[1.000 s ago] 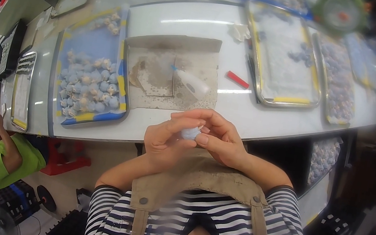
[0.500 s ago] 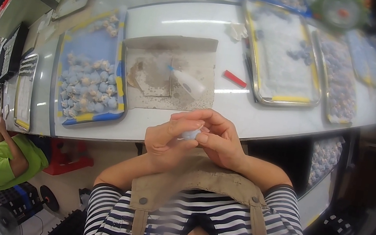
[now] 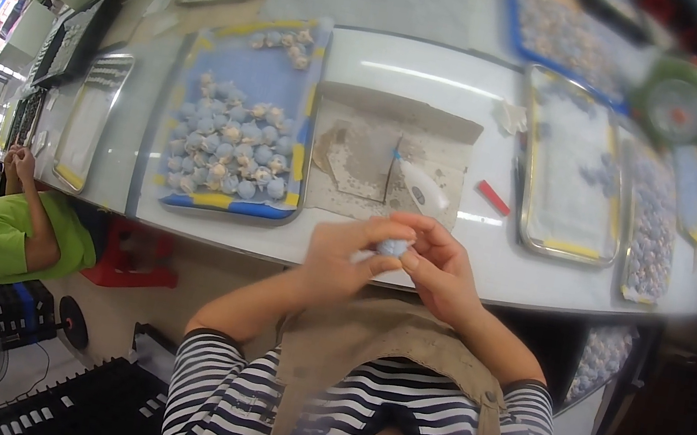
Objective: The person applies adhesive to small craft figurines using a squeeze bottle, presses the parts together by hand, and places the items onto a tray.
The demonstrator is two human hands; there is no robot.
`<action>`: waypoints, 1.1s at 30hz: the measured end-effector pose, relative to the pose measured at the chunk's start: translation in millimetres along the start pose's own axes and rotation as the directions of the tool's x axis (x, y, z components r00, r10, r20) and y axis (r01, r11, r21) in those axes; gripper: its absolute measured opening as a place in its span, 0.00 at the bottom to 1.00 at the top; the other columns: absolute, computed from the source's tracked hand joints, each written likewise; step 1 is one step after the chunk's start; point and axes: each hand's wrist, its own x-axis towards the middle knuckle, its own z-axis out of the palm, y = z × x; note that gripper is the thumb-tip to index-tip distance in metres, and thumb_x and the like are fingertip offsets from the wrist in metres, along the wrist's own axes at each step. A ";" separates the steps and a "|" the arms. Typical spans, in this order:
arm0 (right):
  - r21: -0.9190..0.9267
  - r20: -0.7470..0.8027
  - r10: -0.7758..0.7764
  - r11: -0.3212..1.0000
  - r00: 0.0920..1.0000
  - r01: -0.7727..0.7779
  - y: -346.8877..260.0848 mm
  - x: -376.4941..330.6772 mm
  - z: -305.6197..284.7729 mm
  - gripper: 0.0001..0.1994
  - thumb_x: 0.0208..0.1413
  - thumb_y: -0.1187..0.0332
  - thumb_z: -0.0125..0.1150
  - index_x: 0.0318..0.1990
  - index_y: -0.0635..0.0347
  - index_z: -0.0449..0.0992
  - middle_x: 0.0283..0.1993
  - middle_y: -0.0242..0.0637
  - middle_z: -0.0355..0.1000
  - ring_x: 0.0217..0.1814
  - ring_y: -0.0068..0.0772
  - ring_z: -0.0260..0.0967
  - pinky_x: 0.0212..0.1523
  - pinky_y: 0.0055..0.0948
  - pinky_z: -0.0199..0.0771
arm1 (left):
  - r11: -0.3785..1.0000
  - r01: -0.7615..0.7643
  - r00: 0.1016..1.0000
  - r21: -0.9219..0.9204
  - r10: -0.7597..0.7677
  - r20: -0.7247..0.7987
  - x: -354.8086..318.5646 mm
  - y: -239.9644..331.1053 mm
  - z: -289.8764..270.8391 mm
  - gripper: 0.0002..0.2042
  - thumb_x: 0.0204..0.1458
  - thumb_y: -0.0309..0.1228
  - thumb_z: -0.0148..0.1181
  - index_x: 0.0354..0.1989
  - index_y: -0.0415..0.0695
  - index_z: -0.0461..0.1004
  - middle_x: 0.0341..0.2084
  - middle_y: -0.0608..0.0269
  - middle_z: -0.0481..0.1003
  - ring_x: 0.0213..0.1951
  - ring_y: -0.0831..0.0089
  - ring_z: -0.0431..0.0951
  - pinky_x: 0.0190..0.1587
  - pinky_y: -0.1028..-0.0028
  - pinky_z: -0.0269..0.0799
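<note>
Small blue ball [image 3: 393, 247] in a fingertip pinch

In the head view, the ball sits between the hands, at the right of the left hand [image 3: 344, 254], whose thumb and fingers clamp it from below and above. The right hand [image 3: 449, 279] meets its right side; whether those fingers grip it, I cannot tell. It looks round, with no clear long axis, and neither hand is nearer.

Beyond, a blue-edged tray [image 3: 229, 209] holds many blue-and-cream pieces [image 3: 226, 145]. A cardboard tray [image 3: 449, 123] holds a white bottle [image 3: 421, 190]; a metal-rimmed tray [image 3: 566, 252] has a few dark pieces [image 3: 599, 175].
</note>
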 end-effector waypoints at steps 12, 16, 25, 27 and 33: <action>-0.500 -0.242 -0.225 0.863 0.944 0.077 -3.1 0.6 -8.9 0.13 0.51 0.76 0.51 0.46 0.67 0.68 0.43 0.39 0.70 0.47 0.27 0.65 0.51 0.25 0.60 | 0.486 0.273 0.959 0.830 -0.072 -0.273 97.2 -50.1 -227.3 0.07 0.43 0.33 0.56 0.29 0.44 0.75 0.30 0.55 0.74 0.30 0.58 0.74 0.33 0.64 0.67; -0.848 -0.239 -0.503 0.525 0.831 0.074 -1.4 5.9 -19.5 0.10 0.49 0.74 0.55 0.40 0.64 0.73 0.38 0.39 0.73 0.39 0.25 0.69 0.42 0.21 0.66 | 0.398 0.136 0.937 0.907 0.245 -0.248 165.8 -112.2 -255.5 0.08 0.44 0.30 0.54 0.32 0.42 0.74 0.31 0.50 0.73 0.36 0.55 0.73 0.37 0.61 0.66; -0.977 -0.186 -0.510 0.189 0.840 -0.101 19.1 1.8 -54.8 0.21 0.44 0.64 0.61 0.48 0.59 0.67 0.41 0.42 0.67 0.44 0.42 0.63 0.46 0.35 0.63 | 0.473 -0.074 0.946 0.878 0.313 -0.089 188.9 -149.5 -290.4 0.11 0.48 0.26 0.46 0.39 0.39 0.70 0.29 0.53 0.72 0.32 0.64 0.73 0.35 0.69 0.67; -0.979 -0.183 -0.465 0.162 0.866 -0.120 20.6 -3.4 -55.7 0.23 0.44 0.61 0.61 0.49 0.59 0.66 0.40 0.43 0.67 0.43 0.44 0.64 0.46 0.36 0.63 | 0.643 -0.079 0.961 0.761 0.253 -0.115 174.5 -98.1 -248.4 0.10 0.49 0.25 0.47 0.39 0.39 0.70 0.28 0.58 0.71 0.32 0.71 0.73 0.33 0.74 0.67; -0.981 -0.159 -0.589 0.188 0.793 -0.058 20.3 -1.5 -51.1 0.23 0.42 0.56 0.61 0.45 0.60 0.69 0.38 0.43 0.67 0.42 0.45 0.64 0.42 0.35 0.65 | 0.980 0.051 0.995 -0.193 -0.067 -0.078 53.1 -6.0 -82.6 0.14 0.47 0.24 0.56 0.44 0.42 0.68 0.37 0.62 0.71 0.28 0.80 0.73 0.29 0.86 0.67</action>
